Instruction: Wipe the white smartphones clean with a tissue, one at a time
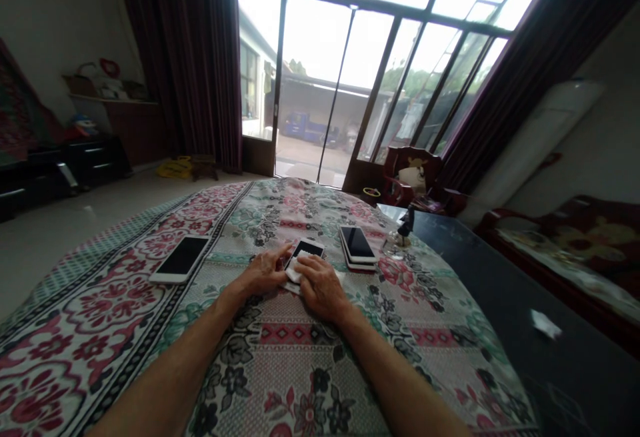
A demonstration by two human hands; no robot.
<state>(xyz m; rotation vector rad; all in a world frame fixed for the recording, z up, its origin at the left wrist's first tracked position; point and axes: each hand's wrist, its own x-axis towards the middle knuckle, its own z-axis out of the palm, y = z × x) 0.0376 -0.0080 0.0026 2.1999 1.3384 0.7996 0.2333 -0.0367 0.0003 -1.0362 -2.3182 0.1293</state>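
Left forearm (175, 350): bare, slanting in from my lower left up toward the middle.
Left wrist (240, 288): nearly straight, turning slightly inward.
Left hand (266, 269): fingers reach forward and to the right, lightly bent, with my thumb lower and nearer to me.
Right forearm (395, 363): bare too, slanting in from my lower right.
Right wrist (345, 312): in line with the forearm.
Right hand (319, 283): back upward, fingers together and pointing left and forward.
Gap between hands: very small; whether my fingertips touch, I cannot tell.
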